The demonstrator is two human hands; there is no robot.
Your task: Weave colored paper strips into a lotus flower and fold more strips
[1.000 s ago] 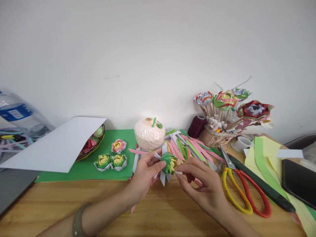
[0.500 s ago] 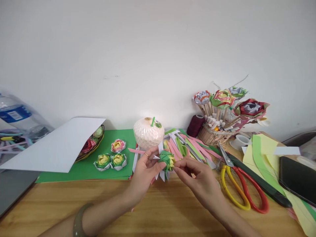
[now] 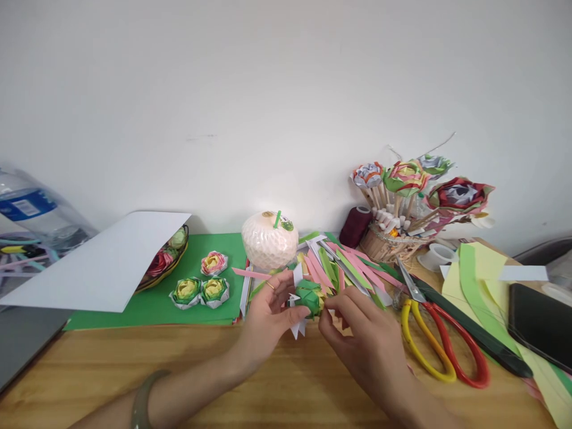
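Between thumb and fingers, my left hand (image 3: 272,313) grips a green, yellow and white folded paper flower (image 3: 308,298) from its left side. White paper points stick out around its base. My right hand (image 3: 357,325) pinches the yellow part on the flower's right side; the fingertips partly cover what they hold. Loose pink, green and white paper strips (image 3: 346,265) lie just behind the hands. Left of them, three finished-looking paper flowers (image 3: 214,291) rest on green paper (image 3: 230,247).
A white textured round ornament (image 3: 269,241) stands behind the hands. Scissors (image 3: 429,333) with yellow and red handles lie at right, near a dark phone (image 3: 540,325). A basket of paper flowers (image 3: 388,241) and a maroon thread spool (image 3: 356,226) stand against the wall. A white sheet (image 3: 102,256) overhangs the left.
Both hands have shifted slightly right with the paper flower. The flower has turned, so more of its green side shows and less of its yellow middle.
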